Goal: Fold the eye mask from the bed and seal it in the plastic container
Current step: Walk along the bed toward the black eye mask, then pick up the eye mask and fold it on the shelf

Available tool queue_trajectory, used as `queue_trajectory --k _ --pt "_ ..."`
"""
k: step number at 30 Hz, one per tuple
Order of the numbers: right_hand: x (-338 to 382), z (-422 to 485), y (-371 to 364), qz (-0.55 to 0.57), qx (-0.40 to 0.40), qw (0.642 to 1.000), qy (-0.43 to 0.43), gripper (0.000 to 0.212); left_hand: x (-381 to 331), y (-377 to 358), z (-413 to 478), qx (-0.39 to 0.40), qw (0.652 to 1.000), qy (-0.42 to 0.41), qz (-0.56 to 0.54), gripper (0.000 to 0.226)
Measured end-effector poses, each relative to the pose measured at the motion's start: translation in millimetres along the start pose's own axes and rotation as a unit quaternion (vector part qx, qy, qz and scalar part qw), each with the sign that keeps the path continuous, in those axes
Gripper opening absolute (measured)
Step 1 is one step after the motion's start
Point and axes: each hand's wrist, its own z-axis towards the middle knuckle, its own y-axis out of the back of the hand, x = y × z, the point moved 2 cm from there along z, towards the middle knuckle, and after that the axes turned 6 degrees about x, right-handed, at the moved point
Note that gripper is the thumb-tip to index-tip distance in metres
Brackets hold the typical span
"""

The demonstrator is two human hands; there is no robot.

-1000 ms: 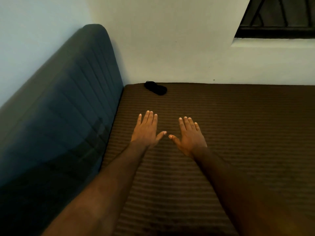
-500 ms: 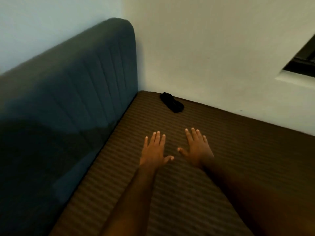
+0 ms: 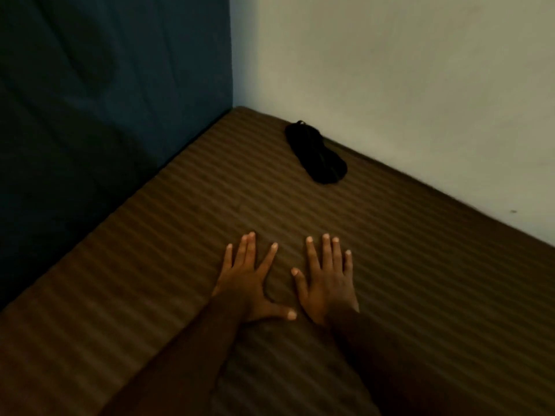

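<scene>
A black eye mask (image 3: 315, 153) lies on the brown striped bed (image 3: 420, 280) in the far corner, close to the wall. My left hand (image 3: 249, 280) and my right hand (image 3: 327, 280) are stretched out side by side, palms down over the bed, fingers straight and spread, holding nothing. Both hands are well short of the mask, with bare bed between them and it. No plastic container shows in this view.
A dark blue padded headboard (image 3: 120, 100) stands along the left edge of the bed. A pale wall (image 3: 405, 70) runs behind the bed on the right and meets the headboard at the corner.
The view has swung left and closer to the corner. The mask now looks larger and nearer to my hands. The window is out of view. My hands stay flat and open.
</scene>
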Motion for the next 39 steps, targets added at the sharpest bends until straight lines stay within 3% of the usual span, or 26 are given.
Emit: queue_trajectory --k 3,9,14,21,25,34,37,39 --pt "-9.2 36.1 7.3 0.010 -0.067 0.998 0.016 0.074 -7.7 9.4 34.4 -0.032 0.999 0.004 -0.019 0.134" --pt "-19.3 122.1 25.6 0.068 -0.134 0.988 -0.045 0.073 -12.9 10.0 77.0 -0.079 0.997 0.016 -0.022 0.130" --pt "-21.5 144.4 31.2 0.020 -0.081 0.996 -0.034 0.061 -14.3 10.5 81.9 -0.083 0.996 0.010 -0.035 0.129" --pt "-48.1 175.8 67.0 -0.012 0.021 0.999 -0.041 0.080 -12.0 9.8 83.0 -0.087 0.996 0.004 -0.033 0.131" --pt "-48.5 142.8 58.7 -0.020 0.040 0.999 -0.002 0.071 -8.9 7.0 86.2 -0.075 0.996 0.003 -0.044 0.132" --pt "-9.6 -3.5 38.7 0.007 0.125 0.989 0.077 0.067 -9.2 22.6 31.7 0.053 0.995 0.003 -0.081 0.147" --pt "3.4 -52.5 27.7 0.006 0.147 0.984 0.098 0.068 -5.9 21.2 -11.7 0.110 0.987 0.009 -0.120 0.149" --pt "12.0 -82.7 23.1 0.019 0.156 0.982 0.109 0.069 -6.6 20.8 -43.5 0.135 0.969 0.035 -0.206 0.150"
